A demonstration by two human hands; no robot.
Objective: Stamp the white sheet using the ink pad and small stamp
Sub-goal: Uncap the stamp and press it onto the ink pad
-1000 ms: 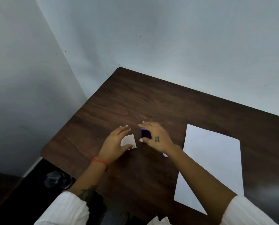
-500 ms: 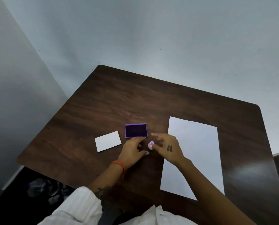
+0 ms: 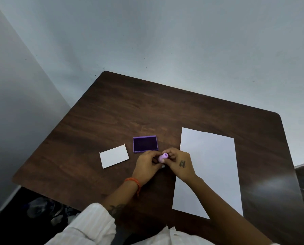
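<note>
We hold the small stamp (image 3: pixel 162 157) between both hands, the left hand (image 3: pixel 146 167) and the right hand (image 3: pixel 180 165) each in a fingertip grip on its lilac body just in front of the ink pad (image 3: pixel 145 144), probably so we can turn it the right way before inking. The ink pad lies open on the surface (image 3: pixel 147 110), its white lid (image 3: pixel 114 156) set off to its left. The white sheet (image 3: pixel 207 167) lies to its right, still unmarked.
</note>
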